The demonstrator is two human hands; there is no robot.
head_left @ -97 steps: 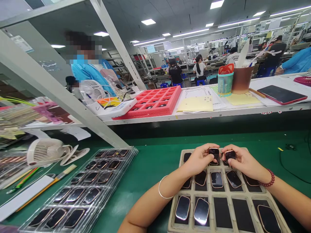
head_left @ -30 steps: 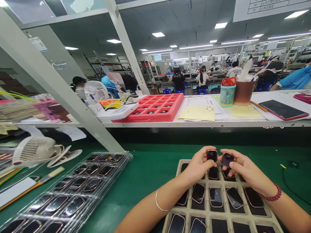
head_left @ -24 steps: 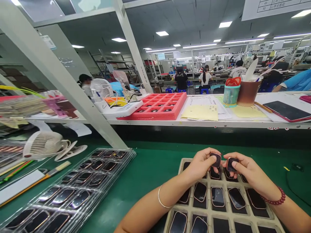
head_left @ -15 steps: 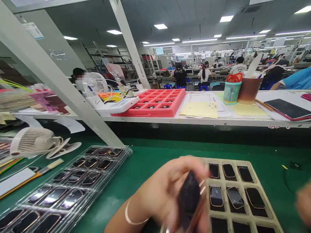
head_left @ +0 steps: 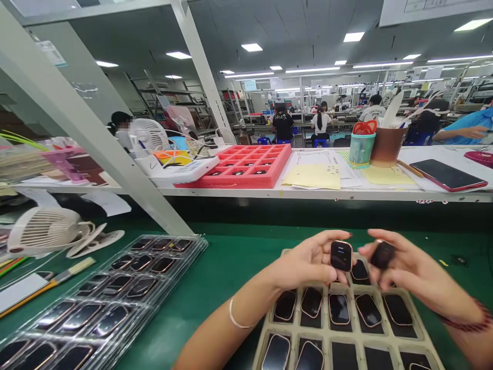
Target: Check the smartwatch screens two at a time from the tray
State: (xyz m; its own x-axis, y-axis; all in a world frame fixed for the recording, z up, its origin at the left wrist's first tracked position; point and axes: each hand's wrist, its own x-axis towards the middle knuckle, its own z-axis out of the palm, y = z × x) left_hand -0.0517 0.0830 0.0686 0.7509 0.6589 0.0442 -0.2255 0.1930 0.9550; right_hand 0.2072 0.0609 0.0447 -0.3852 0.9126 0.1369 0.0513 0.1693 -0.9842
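My left hand [head_left: 314,257] is closed on a smartwatch [head_left: 341,255] with a gold-toned rim; small marks are lit on its dark screen. Close on its right, my right hand [head_left: 404,262] pinches a second dark watch body [head_left: 382,255], slightly blurred. Both hands are above the far part of a cream compartment tray [head_left: 325,329]. In the tray's cells lie several watch bodies, such as a watch [head_left: 339,309] in the middle row. Two front cells show only dark lining. The hands hide part of the back row.
Clear plastic trays [head_left: 154,303] of watches stand at left, beside a brush [head_left: 75,270] and a white fan [head_left: 46,231]. On the raised shelf are a red foam tray [head_left: 269,174], papers [head_left: 314,174], cups [head_left: 387,146] and a phone [head_left: 449,173]. People sit far behind.
My left hand has moved up and away from the camera, uncovering more of the cream tray. My right hand has come in from the right edge, holding a watch body beside it.
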